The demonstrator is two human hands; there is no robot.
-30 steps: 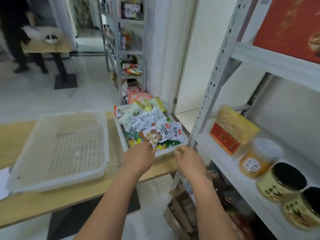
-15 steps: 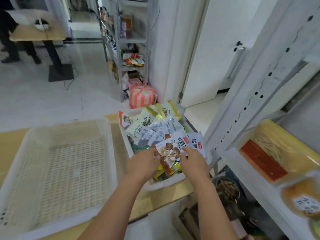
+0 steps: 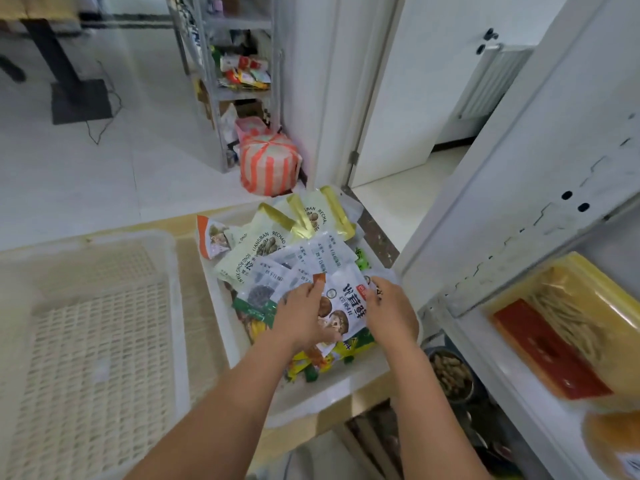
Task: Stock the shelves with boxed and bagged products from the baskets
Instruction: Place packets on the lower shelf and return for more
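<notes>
Left hand [image 3: 300,317], right hand [image 3: 392,310] grip mushroom packet [image 3: 347,304] (over basket [image 3: 322,398]).

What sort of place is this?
Likely a small shop or stockroom: metal shelves hold packaged food, and a basket on the table is heaped with bags.

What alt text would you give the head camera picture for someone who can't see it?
The left hand and right hand hold a white mushroom packet by its sides over a basket heaped with bagged snacks. A mesh basket sits to its left; a shelf holding a yellow package stands right.
</notes>
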